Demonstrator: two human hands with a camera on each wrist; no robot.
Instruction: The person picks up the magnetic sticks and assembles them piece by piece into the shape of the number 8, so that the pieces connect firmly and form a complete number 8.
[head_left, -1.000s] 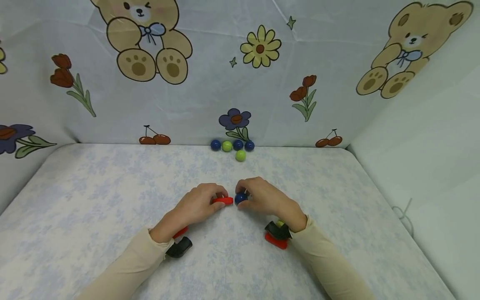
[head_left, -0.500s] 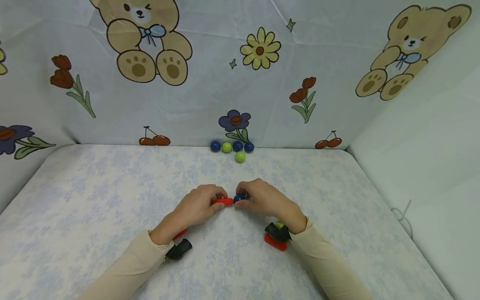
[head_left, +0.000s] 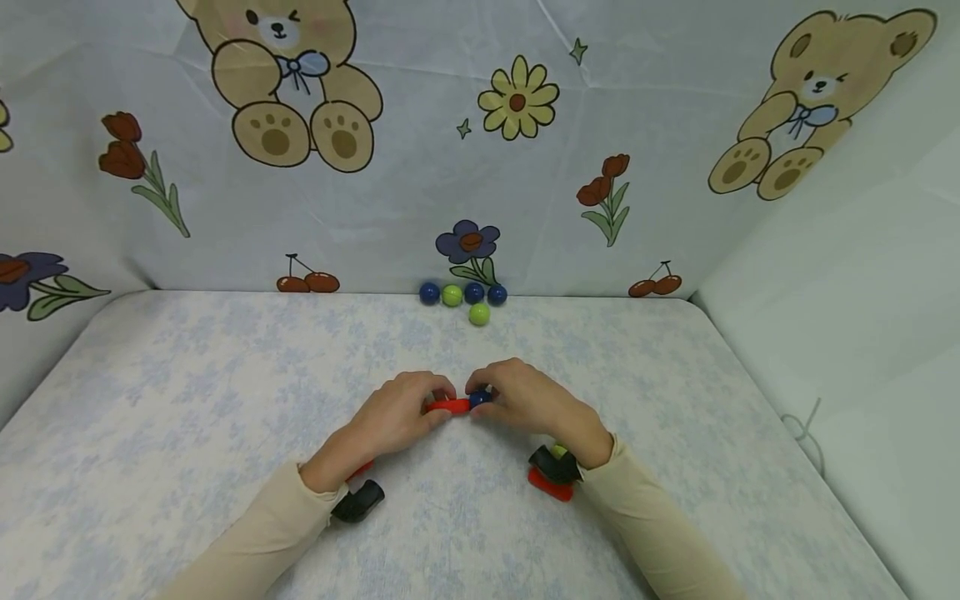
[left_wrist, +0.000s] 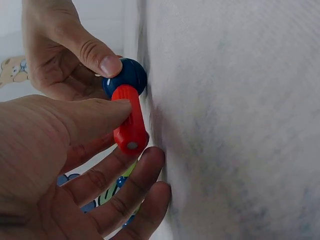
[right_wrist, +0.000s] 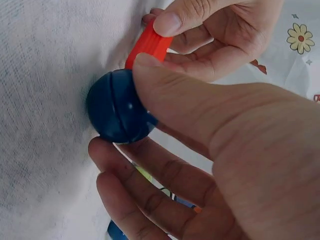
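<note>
In the head view my left hand [head_left: 405, 410] pinches a red magnetic rod [head_left: 450, 406] between thumb and fingers, low over the table. A grey round spot marks the rod's near end in the left wrist view. My right hand [head_left: 531, 395] holds a dark blue ball [head_left: 480, 398] by thumb and fingers. A seam line circles the ball [right_wrist: 120, 107] in the right wrist view. One end of the red rod [left_wrist: 130, 127] meets the blue ball in both wrist views.
At the back edge sit blue balls [head_left: 430, 293] and green balls [head_left: 478, 314]. By the right wrist lie a red piece [head_left: 550, 483] and a partly hidden green ball [head_left: 558, 451]. Another red piece [head_left: 362, 469] shows beside the left wrist. Curved black pieces [head_left: 360, 501] are at both cuffs.
My right hand has brought the blue ball leftward against the red rod's end, closing the small gap seen a second ago. The left hand stays nearly still.
</note>
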